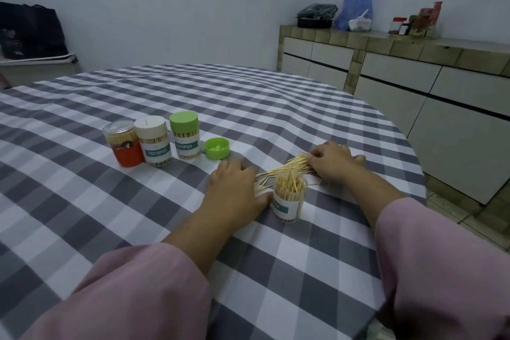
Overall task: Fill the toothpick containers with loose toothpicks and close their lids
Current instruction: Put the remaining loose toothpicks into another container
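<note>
Far left of open jar (289,199): red jar (125,145), white-lid jar (153,141), green-lid jar (185,138), all shut, in a row on tabletop (82,201). Loose green lid (217,148) just behind-left. Left hand (234,188) flat w/ fingers relaxed, thumb touching open jar. Right hand (332,161) behind-right, fingers curled onto loose toothpicks (289,167).

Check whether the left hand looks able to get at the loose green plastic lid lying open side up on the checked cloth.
Probably yes. The left hand lies flat just short of the green lid, with only bare cloth between them.
</note>
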